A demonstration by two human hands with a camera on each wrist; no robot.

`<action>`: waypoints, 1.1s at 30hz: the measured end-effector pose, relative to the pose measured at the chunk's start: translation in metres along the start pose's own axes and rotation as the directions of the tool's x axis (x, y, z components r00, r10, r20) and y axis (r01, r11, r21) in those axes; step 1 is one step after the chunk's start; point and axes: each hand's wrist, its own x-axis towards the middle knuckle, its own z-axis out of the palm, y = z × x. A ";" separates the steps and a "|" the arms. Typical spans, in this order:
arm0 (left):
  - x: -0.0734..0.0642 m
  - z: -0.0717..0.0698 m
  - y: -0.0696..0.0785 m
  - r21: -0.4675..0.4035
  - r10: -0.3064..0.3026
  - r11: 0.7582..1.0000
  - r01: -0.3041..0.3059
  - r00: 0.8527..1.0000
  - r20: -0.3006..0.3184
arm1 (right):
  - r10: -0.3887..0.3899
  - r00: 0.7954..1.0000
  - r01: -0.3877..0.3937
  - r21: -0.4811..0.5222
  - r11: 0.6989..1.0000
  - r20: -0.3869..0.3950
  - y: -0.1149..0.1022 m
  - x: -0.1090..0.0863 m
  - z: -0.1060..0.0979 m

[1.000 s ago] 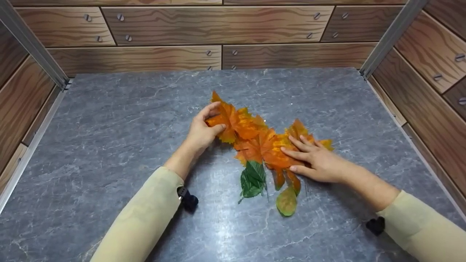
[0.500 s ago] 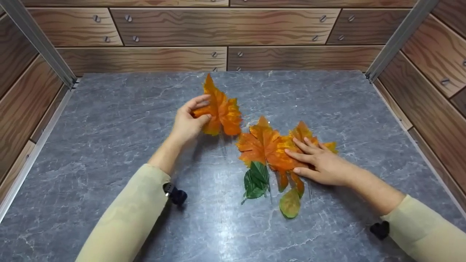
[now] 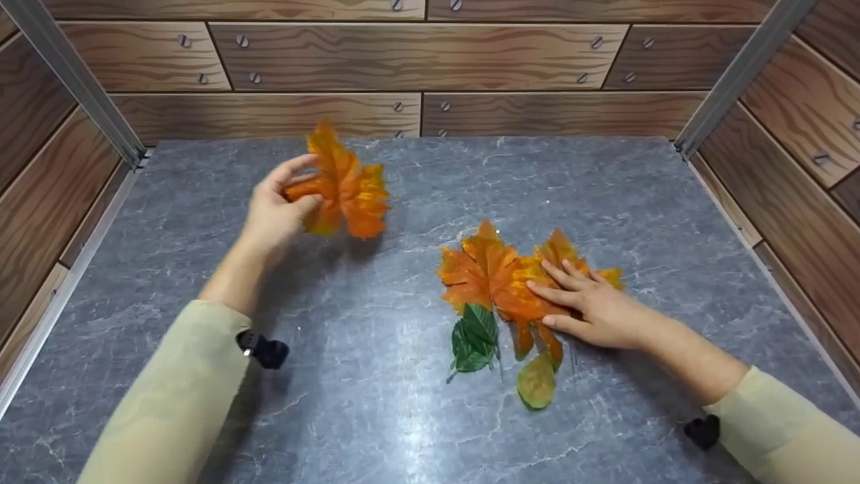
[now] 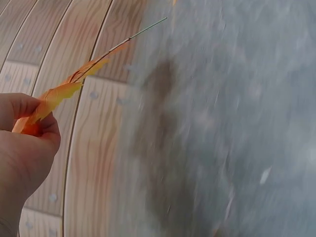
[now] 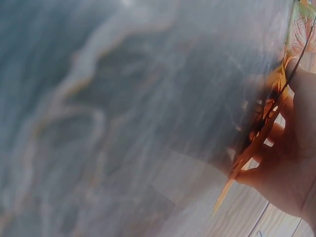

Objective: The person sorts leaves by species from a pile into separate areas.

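Observation:
An orange-yellow maple leaf (image 3: 346,191) is pinched at its left edge between the thumb and fingers of my left hand (image 3: 279,208), raised off the table at the back left. In the left wrist view the same leaf (image 4: 59,96) appears edge-on, its thin stem pointing away from the hand. My right hand (image 3: 598,306) lies with spread fingers on the orange maple leaves (image 3: 487,269) right of the middle, covering part of them. Below these lie dark green leaves (image 3: 474,339) and a yellow-green rounded leaf (image 3: 536,382). Narrow orange-brown leaf tips (image 3: 523,339) poke out between.
Everything lies on a grey marbled tabletop (image 3: 376,417). Wood-patterned panels (image 3: 416,57) stand at the back and both sides, with metal posts (image 3: 74,81) at the corners. A small black camera (image 3: 265,349) is worn on the left wrist.
My left hand has lifted the maple leaf away from the other leaves and carried it left and back. The right hand stays in place on the remaining leaves.

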 end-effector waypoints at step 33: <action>0.012 -0.122 -0.016 0.063 -0.148 0.984 0.166 0.963 -0.225 | -0.010 1.000 0.010 0.000 1.000 -0.025 -0.001 0.000 0.000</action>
